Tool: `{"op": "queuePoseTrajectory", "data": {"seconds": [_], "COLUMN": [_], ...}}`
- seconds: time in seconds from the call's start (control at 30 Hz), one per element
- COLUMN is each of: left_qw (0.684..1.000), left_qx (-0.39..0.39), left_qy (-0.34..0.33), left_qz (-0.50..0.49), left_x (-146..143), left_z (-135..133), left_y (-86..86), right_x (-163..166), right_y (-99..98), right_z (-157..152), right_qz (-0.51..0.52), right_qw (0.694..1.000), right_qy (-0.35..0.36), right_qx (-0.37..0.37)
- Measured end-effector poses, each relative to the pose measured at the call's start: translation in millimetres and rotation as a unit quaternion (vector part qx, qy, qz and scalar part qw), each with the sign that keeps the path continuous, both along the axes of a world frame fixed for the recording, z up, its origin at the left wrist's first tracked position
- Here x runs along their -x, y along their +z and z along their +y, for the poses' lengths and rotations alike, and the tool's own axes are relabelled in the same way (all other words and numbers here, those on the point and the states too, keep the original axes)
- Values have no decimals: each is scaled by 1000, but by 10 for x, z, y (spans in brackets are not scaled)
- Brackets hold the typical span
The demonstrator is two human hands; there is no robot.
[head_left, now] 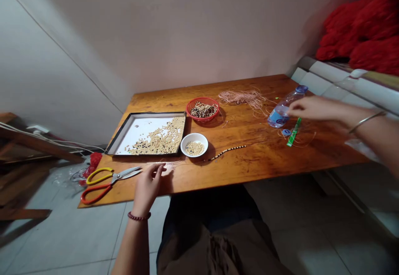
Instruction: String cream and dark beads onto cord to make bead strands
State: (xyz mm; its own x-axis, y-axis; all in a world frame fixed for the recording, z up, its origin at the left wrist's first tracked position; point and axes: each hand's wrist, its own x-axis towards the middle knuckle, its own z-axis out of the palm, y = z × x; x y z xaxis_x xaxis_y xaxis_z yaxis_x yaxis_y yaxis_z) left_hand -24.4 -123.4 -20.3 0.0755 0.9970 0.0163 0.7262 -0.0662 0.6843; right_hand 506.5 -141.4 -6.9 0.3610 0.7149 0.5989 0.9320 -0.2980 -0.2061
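My left hand (147, 185) is at the front edge of the wooden table, its thumb and fingertips drawn together beside the scissors (116, 177). A faint pale thread lies near those fingertips; whether they pinch it I cannot tell. My right hand (307, 109), slightly blurred, is raised at the right in front of the plastic water bottle (279, 115). Its fingers are closed, and anything between them is too small to make out. Between the hands, a string of black and cream beads (228, 151) lies on the table, with thin thread running rightward from it.
A black-rimmed tray (145, 155) holds loose cream and dark beads. Beside it stand a white bowl (193, 136) of beads and a red basket (203, 118) of beads. Tangled pink cord (241, 97) lies behind. A green packet (294, 132) and bottle cap (286, 132) lie right.
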Motion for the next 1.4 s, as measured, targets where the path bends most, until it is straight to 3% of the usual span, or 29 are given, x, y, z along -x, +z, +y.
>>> {"op": "queuePoseTrajectory", "data": {"seconds": [0.1,0.13,0.2,0.3,0.43,0.6,0.83,0.97,1.03,1.1,1.17,1.23,1.3,1.4], "left_qw": [999,999,999,998,988,974,961,977,973,942,922,921,934,960], "left_qx": [16,15,7,-4,64,103,61,38,27,-6,-28,-27,3,67], "left_qy": [-29,-34,-40,-36,-8,41,166,195,209,222,186,107,18,-44], "left_qz": [-3,-3,-7,-46,-143,-197,-214,-81,93,252,340,373,356,268], "left_x": [99,129,170,166,129,256,694,1137,1362,1551,1701,1818,1898,1921], "left_z": [19,22,16,-27,-117,-190,-230,-223,-208,-169,-85,54,224,429], "left_y": [29,35,36,16,-13,-35,13,91,159,239,309,354,376,395], "right_x": [108,221,563,1226,1835,1894,1864,1882,1896,1913,1928,1933,1926,1906], "right_y": [-31,-65,-155,-313,-567,-857,-919,-896,-868,-836,-810,-793,-787,-784], "right_z": [17,-24,-155,-396,-629,-689,-675,-702,-719,-733,-743,-753,-771,-829], "right_qz": [-26,-41,-72,-119,-66,6,15,15,18,25,30,31,31,35], "right_qw": [961,945,952,975,974,971,970,975,979,983,986,988,989,982], "right_qy": [109,125,117,113,146,117,115,117,122,123,119,121,136,184], "right_qx": [254,300,275,152,163,208,213,190,164,136,113,88,54,11]}}
